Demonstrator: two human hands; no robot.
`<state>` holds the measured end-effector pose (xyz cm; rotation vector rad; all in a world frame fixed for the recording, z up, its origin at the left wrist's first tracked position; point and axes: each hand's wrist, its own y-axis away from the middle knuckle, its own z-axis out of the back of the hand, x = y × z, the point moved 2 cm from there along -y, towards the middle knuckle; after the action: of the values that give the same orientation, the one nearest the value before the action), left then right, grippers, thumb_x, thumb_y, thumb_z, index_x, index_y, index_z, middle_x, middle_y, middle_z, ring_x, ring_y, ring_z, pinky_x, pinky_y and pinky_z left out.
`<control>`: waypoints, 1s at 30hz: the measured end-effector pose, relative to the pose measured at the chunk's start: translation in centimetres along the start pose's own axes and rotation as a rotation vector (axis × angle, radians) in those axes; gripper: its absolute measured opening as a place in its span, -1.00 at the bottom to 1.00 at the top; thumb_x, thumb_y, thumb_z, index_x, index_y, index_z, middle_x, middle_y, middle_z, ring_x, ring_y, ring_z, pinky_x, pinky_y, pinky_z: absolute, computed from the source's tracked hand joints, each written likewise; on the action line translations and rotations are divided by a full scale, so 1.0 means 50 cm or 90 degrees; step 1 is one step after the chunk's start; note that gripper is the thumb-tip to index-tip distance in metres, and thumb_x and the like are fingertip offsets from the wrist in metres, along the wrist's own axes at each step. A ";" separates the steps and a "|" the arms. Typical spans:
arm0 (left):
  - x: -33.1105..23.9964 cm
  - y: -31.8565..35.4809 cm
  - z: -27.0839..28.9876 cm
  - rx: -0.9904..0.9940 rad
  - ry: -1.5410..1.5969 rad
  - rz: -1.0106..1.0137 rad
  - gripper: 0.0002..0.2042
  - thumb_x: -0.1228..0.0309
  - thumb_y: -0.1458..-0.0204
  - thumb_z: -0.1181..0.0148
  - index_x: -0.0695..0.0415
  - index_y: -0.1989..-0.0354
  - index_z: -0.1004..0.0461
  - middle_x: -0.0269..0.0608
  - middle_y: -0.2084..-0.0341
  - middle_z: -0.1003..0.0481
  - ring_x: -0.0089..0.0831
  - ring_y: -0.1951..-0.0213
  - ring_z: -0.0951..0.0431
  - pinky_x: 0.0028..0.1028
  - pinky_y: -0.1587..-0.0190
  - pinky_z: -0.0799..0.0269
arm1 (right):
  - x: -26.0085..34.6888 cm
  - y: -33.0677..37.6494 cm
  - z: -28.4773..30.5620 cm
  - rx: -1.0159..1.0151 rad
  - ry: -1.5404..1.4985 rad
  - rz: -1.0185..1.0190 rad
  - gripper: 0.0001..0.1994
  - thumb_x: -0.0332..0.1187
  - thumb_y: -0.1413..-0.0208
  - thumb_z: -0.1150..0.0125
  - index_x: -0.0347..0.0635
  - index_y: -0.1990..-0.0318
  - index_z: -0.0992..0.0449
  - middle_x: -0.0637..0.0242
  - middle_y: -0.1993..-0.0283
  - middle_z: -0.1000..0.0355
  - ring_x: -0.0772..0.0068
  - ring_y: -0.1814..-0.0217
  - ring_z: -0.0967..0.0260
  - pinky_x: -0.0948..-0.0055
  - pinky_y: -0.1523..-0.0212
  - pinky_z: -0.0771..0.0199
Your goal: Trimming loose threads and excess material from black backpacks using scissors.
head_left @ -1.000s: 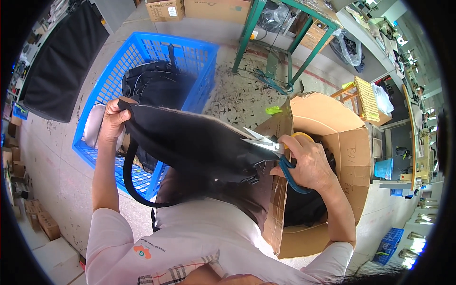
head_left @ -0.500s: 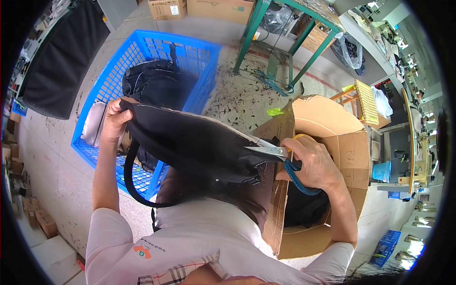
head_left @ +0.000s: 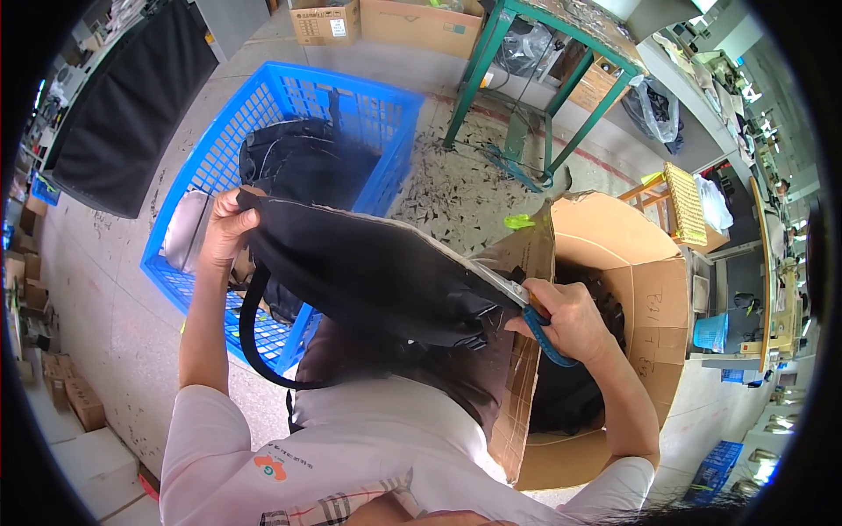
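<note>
A black fabric piece (head_left: 368, 272) with a pale raw upper edge stretches across in front of me. My left hand (head_left: 232, 230) pinches its upper left corner. My right hand (head_left: 570, 326) grips a pair of scissors (head_left: 549, 342) by blue-wrapped handles, at the fabric's right end. The blades lie along the raw edge, and part of them is hidden by the cloth. A black strap (head_left: 250, 337) loops down below the left corner toward my lap. Loose threads show at the fabric's lower right.
A blue plastic crate (head_left: 230, 105) with black fabric items stands ahead left. At my right, an open cardboard box (head_left: 653, 294) contains dark scraps. A green-legged table (head_left: 570, 118) stands beyond, with black offcuts on the floor (head_left: 447, 197) near it. A yellow woven stool (head_left: 684, 206) is farther right.
The scissors were spread wide over the fabric; now their blades are closer together at its edge. The view has shifted slightly, while my left hand keeps the same corner.
</note>
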<state>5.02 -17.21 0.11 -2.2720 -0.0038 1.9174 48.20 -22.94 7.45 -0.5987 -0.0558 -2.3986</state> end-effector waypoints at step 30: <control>-0.006 0.015 0.001 0.005 0.014 0.000 -0.73 0.33 0.25 -0.37 0.20 0.39 -0.50 -0.35 0.47 -0.51 -0.57 0.40 -0.46 -0.57 0.25 -0.32 | 0.023 -0.039 -0.022 -0.039 0.043 0.043 -0.62 -0.11 0.17 -0.30 -0.20 0.41 -0.32 0.23 0.65 -0.28 0.14 0.58 -0.34 0.30 0.56 -0.34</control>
<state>4.87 -17.98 0.30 -2.2883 0.0076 1.8883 45.75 -22.29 7.17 -0.5391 0.0668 -2.3607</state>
